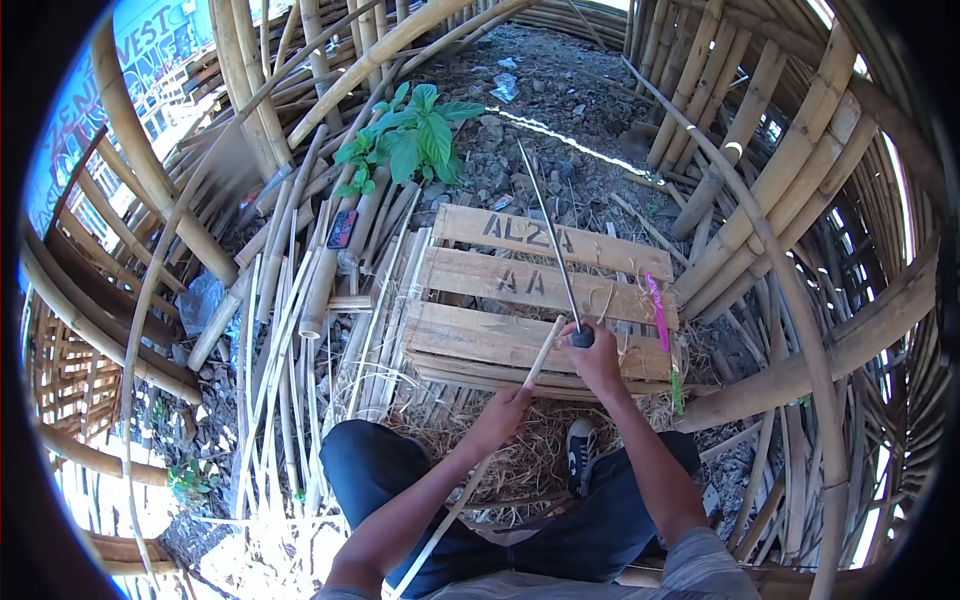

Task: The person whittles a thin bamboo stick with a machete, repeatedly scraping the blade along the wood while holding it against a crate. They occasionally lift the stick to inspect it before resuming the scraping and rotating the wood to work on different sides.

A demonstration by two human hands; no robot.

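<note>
My left hand (500, 414) is closed around a long, pale bamboo strip (543, 356). The strip runs from beside the knife handle back between my legs toward the bottom edge. In my right hand (598, 362) is the dark handle of a long, thin-bladed knife (553, 235), its blade pointing up and away from me. Both hands are over the near side of a slatted wooden crate (470, 322) stencilled "ALZA" and "AA". The strip's upper end lies just left of my right hand. Fine shavings are scattered on the crate and the ground before me.
Pink tape (657, 312) hangs at the crate's right end. A bundle of bamboo strips (285, 400) lies to the left, near a dark phone-like object (342, 229). A leafy green plant (418, 135) grows beyond. Bamboo poles (790, 185) enclose the space.
</note>
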